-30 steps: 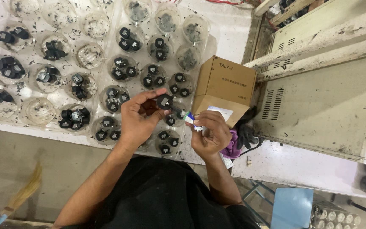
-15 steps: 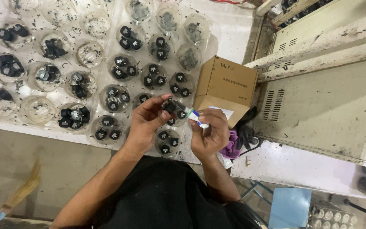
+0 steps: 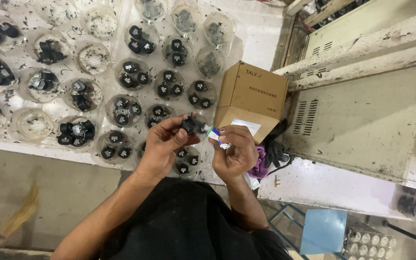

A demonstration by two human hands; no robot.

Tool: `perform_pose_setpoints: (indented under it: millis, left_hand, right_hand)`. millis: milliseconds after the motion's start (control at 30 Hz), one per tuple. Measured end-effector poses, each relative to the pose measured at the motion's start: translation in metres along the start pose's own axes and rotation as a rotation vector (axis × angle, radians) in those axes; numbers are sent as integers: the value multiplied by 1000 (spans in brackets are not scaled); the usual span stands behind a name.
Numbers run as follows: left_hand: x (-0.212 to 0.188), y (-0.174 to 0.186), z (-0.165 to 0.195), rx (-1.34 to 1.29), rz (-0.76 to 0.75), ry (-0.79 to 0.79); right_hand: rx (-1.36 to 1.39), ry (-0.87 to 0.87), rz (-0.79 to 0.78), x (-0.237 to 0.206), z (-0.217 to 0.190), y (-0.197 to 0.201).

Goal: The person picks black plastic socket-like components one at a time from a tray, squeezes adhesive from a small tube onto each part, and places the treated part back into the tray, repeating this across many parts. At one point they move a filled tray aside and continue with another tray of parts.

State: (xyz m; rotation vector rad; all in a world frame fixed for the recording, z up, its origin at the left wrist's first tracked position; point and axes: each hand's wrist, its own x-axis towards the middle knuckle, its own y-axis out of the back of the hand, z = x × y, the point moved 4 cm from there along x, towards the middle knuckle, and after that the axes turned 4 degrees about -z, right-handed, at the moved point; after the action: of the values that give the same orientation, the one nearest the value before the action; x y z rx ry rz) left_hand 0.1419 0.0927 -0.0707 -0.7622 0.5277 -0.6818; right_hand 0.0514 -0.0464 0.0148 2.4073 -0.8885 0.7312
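White table (image 3: pixel 266 29) carries rows of clear round cups (image 3: pixel 131 74), most holding small black parts, some empty. Brown cardboard box (image 3: pixel 253 96) sits right of the cups, grey machine housing (image 3: pixel 362 110) further right. Left hand (image 3: pixel 162 144) pinches one small black part (image 3: pixel 188 125) at the fingertips, above the near cups. Right hand (image 3: pixel 234 151) is closed around a small white tube (image 3: pixel 216 136), its tip just beside the part. Doing it well, judged: keep the part steady, bring the tip squarely to one spot, stay over the table.
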Motion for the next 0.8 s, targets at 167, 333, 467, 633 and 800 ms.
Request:
perform_pose_setpoints:
  millis: [167, 333, 467, 633, 800]
  left_hand:
    - [-1, 0, -2, -21, 28, 15]
    - [-3, -3, 1, -53, -31, 33]
    - [-4, -6, -1, -116, -63, 43]
    - [32, 20, 11, 70, 131, -202]
    - [123, 69, 66, 646, 317, -397]
  right_hand:
    - [-10, 19, -2, -1, -1, 1]
    - [-13, -6, -27, 0, -3, 3]
    - [-15, -36, -63, -1, -2, 8]
    - [64, -141, 27, -12, 10, 23]
    - [-25, -332, 140, -32, 26, 54]
